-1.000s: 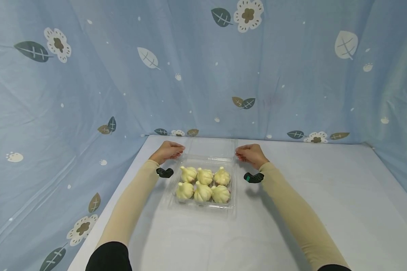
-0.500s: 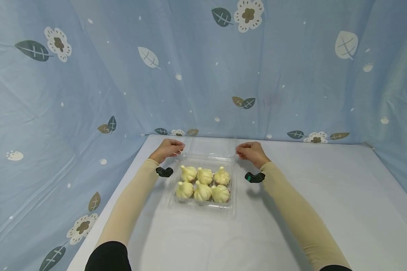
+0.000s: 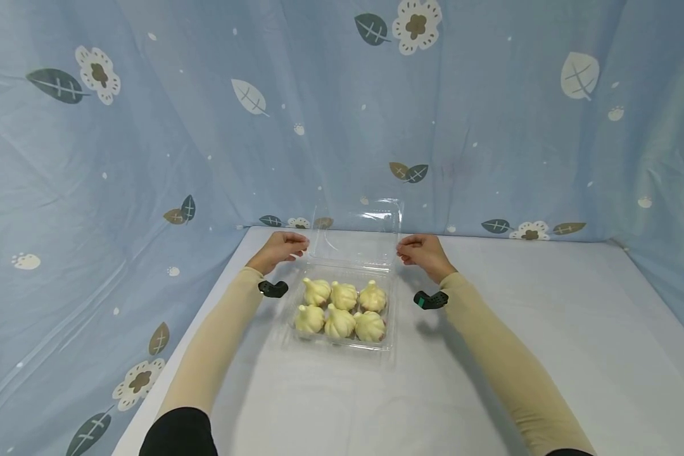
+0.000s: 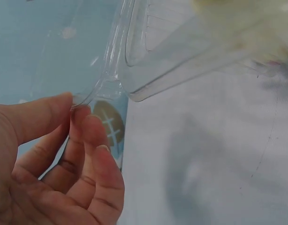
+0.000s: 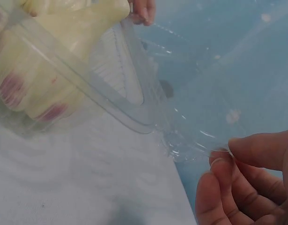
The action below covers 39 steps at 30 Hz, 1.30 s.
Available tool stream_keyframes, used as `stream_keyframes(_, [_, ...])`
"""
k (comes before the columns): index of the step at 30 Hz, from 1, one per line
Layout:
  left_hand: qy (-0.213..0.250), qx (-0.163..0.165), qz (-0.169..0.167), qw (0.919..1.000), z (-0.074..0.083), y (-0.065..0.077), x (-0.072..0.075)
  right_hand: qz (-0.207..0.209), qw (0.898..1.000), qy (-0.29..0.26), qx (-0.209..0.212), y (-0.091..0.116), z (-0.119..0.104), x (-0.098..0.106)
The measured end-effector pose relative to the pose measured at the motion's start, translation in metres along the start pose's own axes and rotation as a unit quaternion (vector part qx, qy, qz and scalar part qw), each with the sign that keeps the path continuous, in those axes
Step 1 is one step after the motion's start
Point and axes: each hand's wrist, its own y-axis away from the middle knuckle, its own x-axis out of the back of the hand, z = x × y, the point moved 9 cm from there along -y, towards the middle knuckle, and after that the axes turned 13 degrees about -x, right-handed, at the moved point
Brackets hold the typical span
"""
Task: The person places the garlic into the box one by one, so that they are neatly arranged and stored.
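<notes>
A clear plastic clamshell box (image 3: 342,344) lies on the white table, holding several pale yellow garlic bulbs (image 3: 339,322) in two rows. Its transparent lid (image 3: 354,234) stands raised at the far side, tilted up against the curtain. My left hand (image 3: 279,249) is at the lid's left side; in the left wrist view its thumb and index finger pinch the thin plastic edge (image 4: 80,99). On the opposite side my right hand (image 3: 425,254) pinches the lid's right edge between thumb and fingers, as the right wrist view shows. Purple patches mark a garlic bulb (image 5: 50,65) there.
A blue curtain (image 3: 342,126) with leaf and flower prints hangs behind the table and along its left side. White cloth covers the table (image 3: 519,316). A black wrist device (image 3: 431,300) sits at the right wrist, another (image 3: 273,289) at the left.
The lid has swung upward from lying nearly flat at the back to standing more upright. Both hands have shifted only slightly. The box and garlic bulbs stay in place.
</notes>
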Motion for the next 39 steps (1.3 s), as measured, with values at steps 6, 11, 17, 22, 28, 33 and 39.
stream_keyframes(6, [0.002, -0.016, 0.005, 0.9999, 0.006, 0.006, 0.004, 0.002, 1.000, 0.010, 0.014, 0.006, -0.007, 0.000])
stream_keyframes(11, [0.000, -0.025, 0.011, 0.9996, 0.008, 0.010, 0.007, 0.005, 0.999, 0.025, 0.035, 0.013, -0.014, 0.000])
stream_keyframes(17, [-0.004, -0.041, 0.021, 0.9989, 0.010, 0.013, 0.008, 0.009, 0.998, 0.035, 0.059, 0.020, -0.020, 0.002])
stream_keyframes(22, [0.001, -0.059, 0.020, 0.9980, 0.012, 0.017, 0.011, 0.008, 0.996, 0.045, 0.077, 0.027, -0.024, 0.001])
stream_keyframes(28, [0.006, -0.071, 0.013, 0.9974, 0.012, 0.019, 0.011, 0.008, 0.993, 0.056, 0.103, 0.033, -0.025, 0.002])
stream_keyframes(33, [0.007, -0.084, 0.019, 0.9962, 0.014, 0.023, 0.012, 0.008, 0.991, 0.063, 0.122, 0.040, -0.028, 0.002])
stream_keyframes(39, [0.007, -0.089, 0.020, 0.9958, 0.014, 0.029, 0.013, 0.009, 0.987, 0.072, 0.142, 0.047, -0.030, 0.000])
